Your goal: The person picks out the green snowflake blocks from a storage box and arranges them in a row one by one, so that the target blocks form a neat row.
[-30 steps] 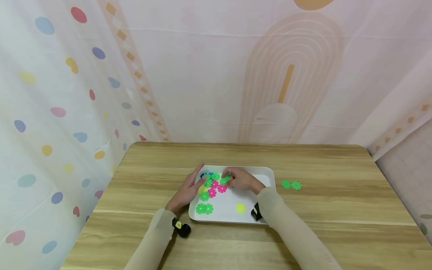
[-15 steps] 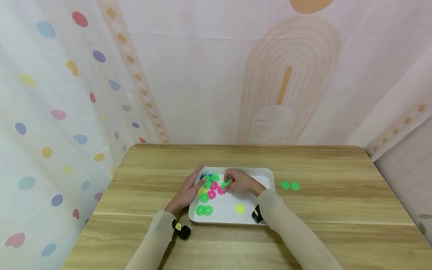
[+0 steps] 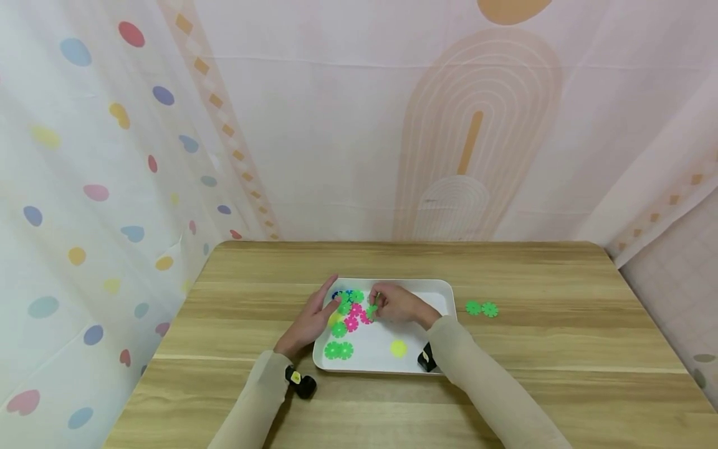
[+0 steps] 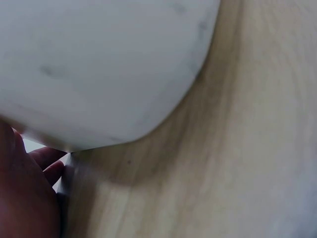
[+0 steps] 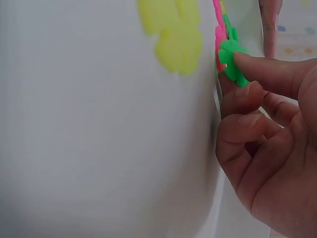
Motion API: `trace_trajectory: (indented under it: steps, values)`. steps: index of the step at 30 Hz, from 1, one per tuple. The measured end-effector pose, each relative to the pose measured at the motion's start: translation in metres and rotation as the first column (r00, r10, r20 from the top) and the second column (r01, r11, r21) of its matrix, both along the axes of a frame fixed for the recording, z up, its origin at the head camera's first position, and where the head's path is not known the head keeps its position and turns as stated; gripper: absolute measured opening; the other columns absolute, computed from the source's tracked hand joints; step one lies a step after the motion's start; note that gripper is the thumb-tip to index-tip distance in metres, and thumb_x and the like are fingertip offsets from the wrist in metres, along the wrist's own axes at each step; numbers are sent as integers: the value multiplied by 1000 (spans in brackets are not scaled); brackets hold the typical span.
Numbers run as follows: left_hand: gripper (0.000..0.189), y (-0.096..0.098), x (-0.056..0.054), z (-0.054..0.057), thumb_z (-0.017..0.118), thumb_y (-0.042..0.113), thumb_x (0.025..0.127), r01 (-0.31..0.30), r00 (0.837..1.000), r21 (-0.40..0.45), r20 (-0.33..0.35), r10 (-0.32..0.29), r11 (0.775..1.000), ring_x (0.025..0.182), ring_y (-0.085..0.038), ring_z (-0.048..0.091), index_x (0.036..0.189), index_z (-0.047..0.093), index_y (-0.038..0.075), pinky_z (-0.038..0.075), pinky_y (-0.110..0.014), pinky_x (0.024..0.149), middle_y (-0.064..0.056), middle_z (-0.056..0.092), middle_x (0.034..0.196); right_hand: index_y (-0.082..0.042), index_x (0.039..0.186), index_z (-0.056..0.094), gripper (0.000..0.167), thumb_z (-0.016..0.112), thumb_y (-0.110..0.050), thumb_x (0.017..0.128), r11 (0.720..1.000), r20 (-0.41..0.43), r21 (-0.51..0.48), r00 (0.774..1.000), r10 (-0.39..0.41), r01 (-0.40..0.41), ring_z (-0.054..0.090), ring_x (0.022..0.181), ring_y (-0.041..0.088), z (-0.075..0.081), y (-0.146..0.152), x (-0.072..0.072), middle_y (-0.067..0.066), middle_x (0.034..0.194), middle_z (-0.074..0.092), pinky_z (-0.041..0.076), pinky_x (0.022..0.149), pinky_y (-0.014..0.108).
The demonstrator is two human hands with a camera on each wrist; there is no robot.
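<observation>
A white tray (image 3: 429, 293) holds flower-shaped plastic discs in green, pink, yellow and blue. My left hand (image 3: 308, 321) holds the tray's left side, thumb over the rim and fingers along the outside; its fingers (image 4: 47, 157) show by the outer wall in the left wrist view. Inside the tray, my right hand (image 3: 398, 302) pinches a green flower disc (image 5: 230, 54) between thumb and index finger, the other fingers curled. That disc is tilted, close over the pink discs (image 3: 351, 323). Blue discs (image 3: 336, 294) lie partly hidden near the left thumb.
Two green discs (image 3: 481, 308) lie on the wooden table (image 3: 561, 349) right of the tray. Inside it, a yellow disc (image 3: 399, 348) lies near the front and a green pair (image 3: 339, 350) at front left. A patterned curtain (image 3: 336, 125) hangs behind the table.
My right hand has shifted slightly with the green disc, which has tilted and come lower and nearer to the pink discs. The left hand has stayed on the tray.
</observation>
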State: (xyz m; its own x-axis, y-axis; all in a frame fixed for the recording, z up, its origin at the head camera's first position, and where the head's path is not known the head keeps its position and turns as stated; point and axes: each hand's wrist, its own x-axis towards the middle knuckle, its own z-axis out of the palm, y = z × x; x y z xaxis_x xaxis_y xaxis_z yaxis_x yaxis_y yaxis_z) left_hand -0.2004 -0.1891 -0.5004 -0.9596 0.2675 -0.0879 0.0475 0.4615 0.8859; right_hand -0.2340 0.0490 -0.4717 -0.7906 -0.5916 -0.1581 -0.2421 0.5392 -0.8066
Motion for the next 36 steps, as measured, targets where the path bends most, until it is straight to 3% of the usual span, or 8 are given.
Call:
trace_trajectory:
  steps: [7, 16, 24, 31, 36]
  values:
    - [60, -1, -1, -1, 42, 36, 107, -4, 1000, 1, -6, 4, 1000, 153, -31, 9, 160, 16, 25, 7, -59, 120, -5, 13, 166, -8, 97, 62, 16, 69, 3, 88, 1000, -25, 9, 1000, 10, -9, 52, 76, 13, 5, 1, 0, 0, 81, 57, 45, 67, 23]
    - [61, -2, -1, -2, 42, 39, 106, -4, 1000, -7, -9, 4, 1000, 153, -31, 8, 160, 16, 26, 7, -60, 120, -5, 13, 166, -7, 103, 64, 12, 67, -4, 92, 999, -26, -4, 999, -36, 36, 54, 77, 14, 26, 10, 4, 1, 86, 61, 45, 66, 25]
    - [60, -4, 1, -1, 41, 37, 107, -8, 1000, -8, -6, 8, 1000, 153, -32, 7, 160, 16, 26, 6, -61, 120, -6, 12, 166, -3, 105, 63, 13, 67, -5, 93, 997, -12, -52, 999, -51, 50, 61, 83, 22, 42, 30, 5, 3, 88, 66, 45, 70, 28]
    - [60, -4, 0, -1, 41, 35, 107, -6, 1000, 5, -12, 6, 1000, 153, -32, 7, 160, 16, 25, 6, -61, 120, -6, 12, 166, -8, 102, 64, 11, 67, -4, 92, 993, -40, -81, 995, -88, 85, 60, 84, 16, 51, 52, 6, 3, 90, 66, 47, 73, 28]
    - [59, -5, 0, -1, 41, 33, 107, -14, 1000, 0, -14, 14, 1000, 153, -31, 7, 160, 16, 25, 6, -60, 120, -5, 12, 166, -6, 104, 64, 12, 66, -4, 93, 989, -50, -113, 993, -106, 100, 60, 85, 19, 56, 70, 7, 4, 90, 64, 48, 76, 31]
